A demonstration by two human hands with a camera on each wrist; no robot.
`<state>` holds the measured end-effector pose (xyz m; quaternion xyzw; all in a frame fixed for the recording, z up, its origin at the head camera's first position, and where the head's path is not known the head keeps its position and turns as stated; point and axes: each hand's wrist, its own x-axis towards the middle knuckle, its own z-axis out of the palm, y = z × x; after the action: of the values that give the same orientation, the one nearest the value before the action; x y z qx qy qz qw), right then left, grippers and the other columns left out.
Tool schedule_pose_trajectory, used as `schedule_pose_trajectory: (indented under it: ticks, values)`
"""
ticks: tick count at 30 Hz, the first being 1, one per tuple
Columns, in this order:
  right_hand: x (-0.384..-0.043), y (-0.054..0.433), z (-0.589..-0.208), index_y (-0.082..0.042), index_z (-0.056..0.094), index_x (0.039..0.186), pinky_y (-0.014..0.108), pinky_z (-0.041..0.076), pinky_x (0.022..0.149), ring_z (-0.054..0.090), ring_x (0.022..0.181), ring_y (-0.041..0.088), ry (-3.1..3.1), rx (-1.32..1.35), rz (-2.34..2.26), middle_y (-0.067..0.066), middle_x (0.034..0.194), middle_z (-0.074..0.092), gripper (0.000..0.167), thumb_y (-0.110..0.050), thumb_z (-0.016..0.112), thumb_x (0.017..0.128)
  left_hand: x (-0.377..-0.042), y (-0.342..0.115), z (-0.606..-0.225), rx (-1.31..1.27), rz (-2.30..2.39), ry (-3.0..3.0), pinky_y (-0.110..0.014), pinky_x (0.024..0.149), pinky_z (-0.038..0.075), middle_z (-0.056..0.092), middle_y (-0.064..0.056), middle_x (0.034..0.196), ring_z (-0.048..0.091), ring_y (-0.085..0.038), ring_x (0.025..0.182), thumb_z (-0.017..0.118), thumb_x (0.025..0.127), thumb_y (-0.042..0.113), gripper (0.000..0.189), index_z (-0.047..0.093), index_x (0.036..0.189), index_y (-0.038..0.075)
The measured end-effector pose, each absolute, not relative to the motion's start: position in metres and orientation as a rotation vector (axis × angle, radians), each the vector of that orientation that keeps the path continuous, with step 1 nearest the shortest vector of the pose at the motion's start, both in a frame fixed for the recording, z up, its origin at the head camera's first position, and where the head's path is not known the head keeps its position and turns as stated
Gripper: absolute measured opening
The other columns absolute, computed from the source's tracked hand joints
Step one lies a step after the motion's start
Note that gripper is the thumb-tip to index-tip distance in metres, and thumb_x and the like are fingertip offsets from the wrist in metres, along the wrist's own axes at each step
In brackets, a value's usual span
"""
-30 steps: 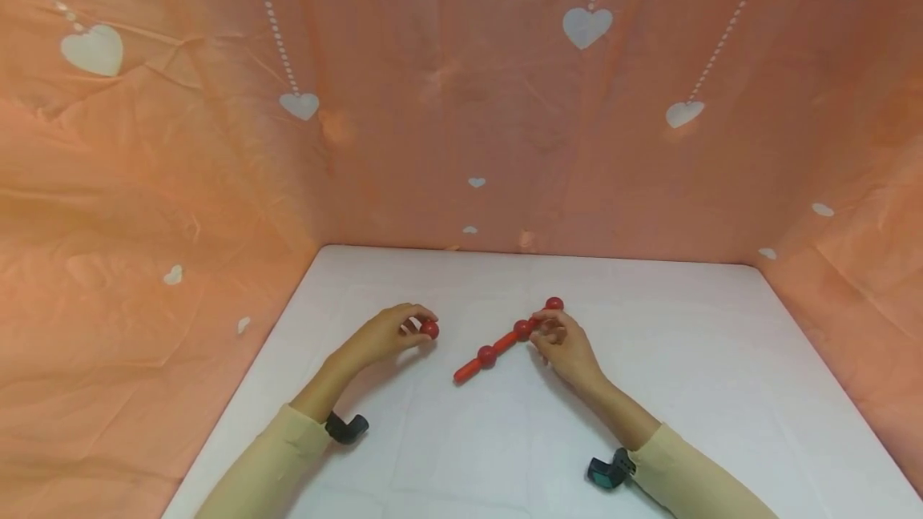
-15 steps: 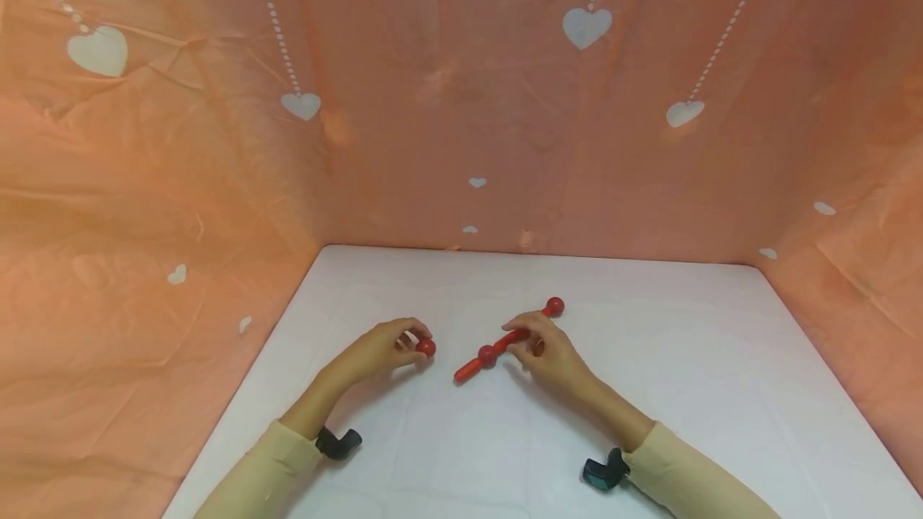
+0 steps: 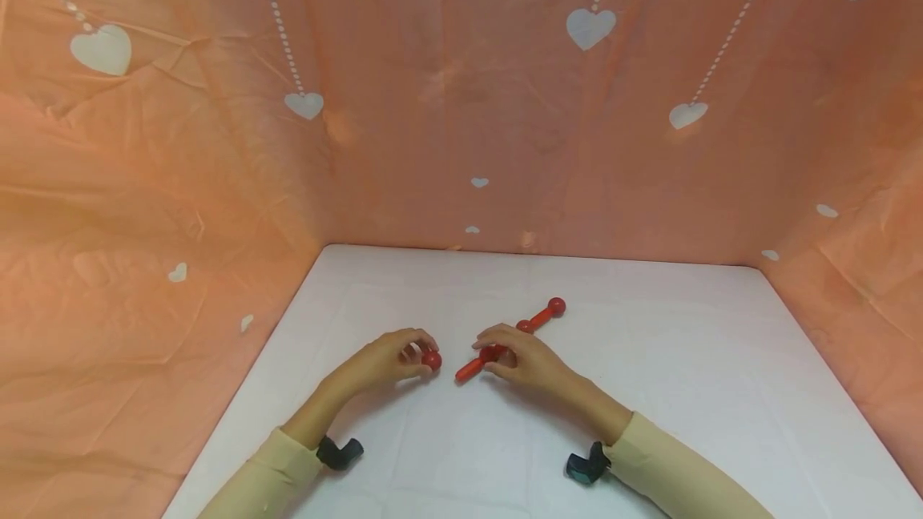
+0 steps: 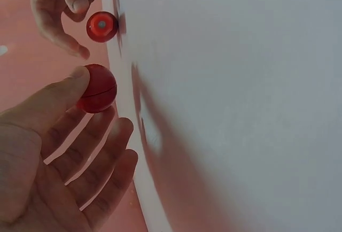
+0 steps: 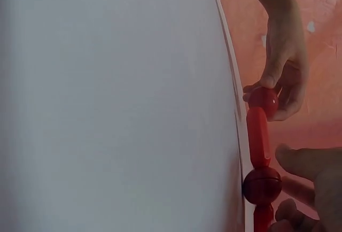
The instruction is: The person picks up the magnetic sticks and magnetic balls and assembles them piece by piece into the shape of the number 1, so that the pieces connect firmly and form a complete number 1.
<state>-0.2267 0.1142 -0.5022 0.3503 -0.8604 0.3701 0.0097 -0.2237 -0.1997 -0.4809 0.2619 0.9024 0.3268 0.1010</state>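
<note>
My left hand (image 3: 389,359) pinches a loose red ball (image 3: 432,360) between thumb and fingertips; a thin seam line runs round it in the left wrist view. Just right of it, a chain of red rods (image 3: 469,370) and red balls lies slantwise on the table, its bare rod end toward the left hand. My right hand (image 3: 537,363) is over the near part of the chain, thumb and fingers spread around the near ball (image 5: 262,185). A gap shows between that thumb (image 5: 291,160) and the ball. In the head view this hand partly covers the chain's middle.
The chain's far ball (image 3: 556,307) lies farther back to the right. A white-covered table (image 3: 685,359) carries everything, with an orange heart-printed cloth (image 3: 433,102) behind and at both sides. Each wrist wears a black camera (image 3: 339,453).
My right hand has moved left and nearer along the chain, from its far part to the near ball. My left hand has lowered toward me with the ball. The chain lies nearly still.
</note>
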Motion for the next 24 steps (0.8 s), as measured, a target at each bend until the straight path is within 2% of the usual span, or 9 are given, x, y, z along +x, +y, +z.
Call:
schedule_pose_trajectory:
  ticks: [2, 8, 24]
  values:
    - [-0.2274, 0.1126, -0.5022, -0.019, 0.074, 0.131, 0.035, 0.056, 0.103, 0.066, 0.121, 0.017, -2.722, 1.097, 1.137, -0.004, 0.133, 0.071, 0.037, -0.016, 0.083, 0.096, -0.2223, -0.1987, -0.4825, 0.781, 0.969, 2.652, -0.035, 0.089, 0.056, 0.071, 0.006, 0.11, 0.064, -0.017, 0.1, 0.085, 0.094, 0.019, 0.032, 0.071, 0.122, 0.018]
    - [-0.2316, 0.1095, -0.5066, -0.017, 0.075, 0.128, 0.03, 0.057, 0.098, 0.066, 0.111, 0.013, -2.743, 1.166, 1.076, -0.004, 0.128, 0.071, 0.032, -0.013, 0.081, 0.097, -0.2181, -0.1957, -0.4833, 0.828, 1.003, 2.604, -0.034, 0.088, 0.056, 0.071, 0.005, 0.11, 0.066, -0.019, 0.101, 0.085, 0.094, 0.016, 0.031, 0.071, 0.121, 0.017]
    - [-0.2331, 0.1059, -0.5077, -0.022, 0.077, 0.122, 0.032, 0.057, 0.095, 0.066, 0.105, 0.01, -2.819, 1.142, 0.932, -0.008, 0.119, 0.07, 0.026, -0.016, 0.081, 0.098, -0.2139, -0.1904, -0.4839, 0.84, 0.959, 2.576, -0.033, 0.086, 0.054, 0.071, 0.009, 0.107, 0.065, -0.015, 0.1, 0.086, 0.094, 0.021, 0.031, 0.071, 0.121, 0.021]
